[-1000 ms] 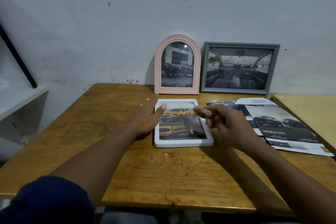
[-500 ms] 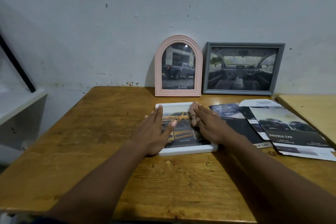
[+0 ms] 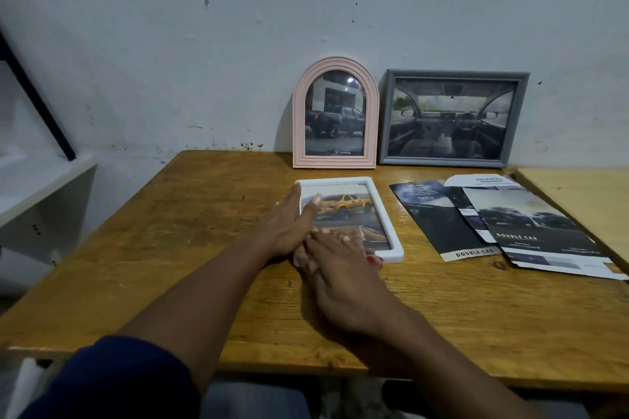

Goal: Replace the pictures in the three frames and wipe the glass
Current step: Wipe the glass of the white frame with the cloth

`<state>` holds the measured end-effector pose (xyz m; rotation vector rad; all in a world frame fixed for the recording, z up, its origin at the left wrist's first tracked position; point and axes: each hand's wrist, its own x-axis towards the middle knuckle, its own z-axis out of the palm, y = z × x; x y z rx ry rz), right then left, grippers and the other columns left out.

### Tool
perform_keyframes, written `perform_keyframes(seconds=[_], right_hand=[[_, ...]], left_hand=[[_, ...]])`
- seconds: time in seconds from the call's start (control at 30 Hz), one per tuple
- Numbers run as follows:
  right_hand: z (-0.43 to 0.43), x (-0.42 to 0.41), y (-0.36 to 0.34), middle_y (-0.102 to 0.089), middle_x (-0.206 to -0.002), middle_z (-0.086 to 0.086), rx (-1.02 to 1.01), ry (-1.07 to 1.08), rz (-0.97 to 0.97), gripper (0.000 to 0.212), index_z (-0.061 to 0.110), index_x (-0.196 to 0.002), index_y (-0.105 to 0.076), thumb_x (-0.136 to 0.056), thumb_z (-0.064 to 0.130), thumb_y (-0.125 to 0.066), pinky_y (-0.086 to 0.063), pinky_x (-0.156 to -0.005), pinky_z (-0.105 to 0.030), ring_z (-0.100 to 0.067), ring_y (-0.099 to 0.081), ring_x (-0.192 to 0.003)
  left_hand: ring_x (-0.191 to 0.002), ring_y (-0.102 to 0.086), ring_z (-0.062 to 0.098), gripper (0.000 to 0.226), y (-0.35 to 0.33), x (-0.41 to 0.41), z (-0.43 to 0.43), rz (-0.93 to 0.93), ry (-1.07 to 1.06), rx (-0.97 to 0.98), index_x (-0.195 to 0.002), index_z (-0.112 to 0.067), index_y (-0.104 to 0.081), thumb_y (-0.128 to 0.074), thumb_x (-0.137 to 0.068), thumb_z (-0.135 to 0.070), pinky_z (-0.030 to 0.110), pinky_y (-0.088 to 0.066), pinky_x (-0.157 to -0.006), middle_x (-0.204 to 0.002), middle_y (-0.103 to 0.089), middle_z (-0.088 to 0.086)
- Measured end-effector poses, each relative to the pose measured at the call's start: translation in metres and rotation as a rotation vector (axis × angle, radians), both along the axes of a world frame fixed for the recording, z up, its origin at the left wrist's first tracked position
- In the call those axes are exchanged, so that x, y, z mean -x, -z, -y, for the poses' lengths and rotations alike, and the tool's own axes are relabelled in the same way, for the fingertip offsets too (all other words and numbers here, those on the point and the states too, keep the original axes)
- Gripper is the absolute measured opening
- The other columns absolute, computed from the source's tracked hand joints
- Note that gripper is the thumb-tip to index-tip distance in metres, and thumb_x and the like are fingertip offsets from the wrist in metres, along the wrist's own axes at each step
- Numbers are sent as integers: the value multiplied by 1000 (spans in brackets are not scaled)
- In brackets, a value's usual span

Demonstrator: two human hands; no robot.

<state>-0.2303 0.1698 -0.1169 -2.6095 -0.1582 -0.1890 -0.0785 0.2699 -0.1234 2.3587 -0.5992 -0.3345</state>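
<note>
On the wooden table [image 3: 170, 248], head view: we see three frames, some car brochures and both of the person's hands.
White frame [image 3: 340, 180]: it lies flat near the middle of the table, glass up, with a picture of a yellow car inside.
Left hand [image 3: 287, 231]: we see it released. The fingers are straight along the frame's left rim and the thumb reaches over the glass.
Right hand [image 3: 343, 282]: it is laid over the frame's near-left corner and touches the left hand. We cannot tell whether its fingers curl round the edge or grasp anything. A small red patch shows at its far side, too small for us to identify.
Pink arched frame [image 3: 335, 112]: it stands upright against the wall [image 3: 238, 44], behind the white frame, and holds a dark pickup picture.
Grey frame [image 3: 451, 119]: it stands just right of the pink one and shows a car interior.
Brochures [image 3: 531, 231]: these overlap each other, flat on the table to the right of the white frame and apart from it.
Sleeve [image 3: 119, 378]: dark blue, on the left arm at the lower left.
White shelf [image 3: 41, 187]: it sits off the table's left side.
</note>
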Motion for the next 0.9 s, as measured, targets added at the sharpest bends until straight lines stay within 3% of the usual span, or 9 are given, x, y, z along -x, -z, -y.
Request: perform_keyframes(seconds=[0.07, 0.13, 0.2, 0.3, 0.4, 0.53, 0.63, 0.77, 0.9], right_hand=[[9, -4, -14, -53, -140, 4, -290, 4, 22, 42, 31, -143, -46, -103, 29, -33, -33, -112, -26, -5, -46, -127], [33, -9, -24, -58, -133, 6, -395, 159, 202, 39, 25, -138, -54, -103, 18, -38, -39, -96, -12, 0, -52, -114], [60, -19, -26, -56, -138, 1, -321, 296, 273, 39, 19, -140, -53, -103, 16, -39, -41, -101, -24, -10, -50, -123], [86, -39, -15, -55, -134, -6, -173, 316, 156, 39, 14, -136, -50, -104, 29, -34, -42, -101, -39, -22, -50, -123], [96, -53, 12, -46, -144, -12, 31, 294, 20, 64, 14, -136, -45, -97, 55, -17, -34, -110, -50, -31, -37, -138], [98, -55, 23, -15, -164, -12, 118, 307, -74, 62, 10, -154, -23, -104, 47, -18, -16, -121, -49, -24, -8, -152], [97, -53, 19, -6, -166, -10, 142, 289, -116, 62, 11, -156, -15, -105, 45, -19, -9, -122, -46, -22, -1, -153], [95, -50, 19, -4, -166, -9, 149, 270, -118, 62, 11, -157, -13, -106, 44, -20, -7, -123, -45, -24, 1, -153], [95, -50, 19, -5, -166, -11, 153, 258, -96, 61, 10, -156, -14, -106, 42, -23, -7, -123, -43, -24, 0, -153]], left_hand=[[-155, -14, 29, 106, -7, -6, -1, -183, -27, 160, -158, -50, 0, -28, -69, -102, 58, -18, -122, -171, -6, -2], [-154, -14, 33, 103, -14, -9, -1, -297, -25, 256, -150, -64, -4, -36, -62, -105, 62, -23, -119, -171, -3, -3], [-156, 1, 28, 101, -20, -1, 1, -216, -15, 246, -152, -61, -1, -32, -66, -102, 64, -13, -121, -171, 5, -8], [-154, 17, 18, 104, -22, 26, 2, 114, 69, 75, -160, -42, 10, -17, -75, -96, 54, 2, -123, -168, 17, -13], [-150, 24, 7, 101, -15, 59, -5, 358, 264, -113, -159, -37, 17, -23, -83, -89, 39, 9, -120, -166, 24, -14], [-154, 13, 6, 79, -5, 72, -15, 516, 433, -355, -163, -31, 0, -26, -99, -70, 34, 11, -125, -170, 7, -8], [-155, 4, 8, 65, -3, 62, -23, 525, 366, -388, -163, -29, -9, -20, -106, -58, 23, 11, -119, -171, -4, -5], [-156, 1, 9, 61, 2, 49, -28, 384, 234, -310, -163, -25, -13, -16, -108, -51, 27, 1, -122, -171, -3, -4], [-156, 8, 17, 64, 0, 16, -2, 256, 137, -351, -163, -18, 2, -18, -109, -46, 35, 1, -123, -170, 12, 1]])
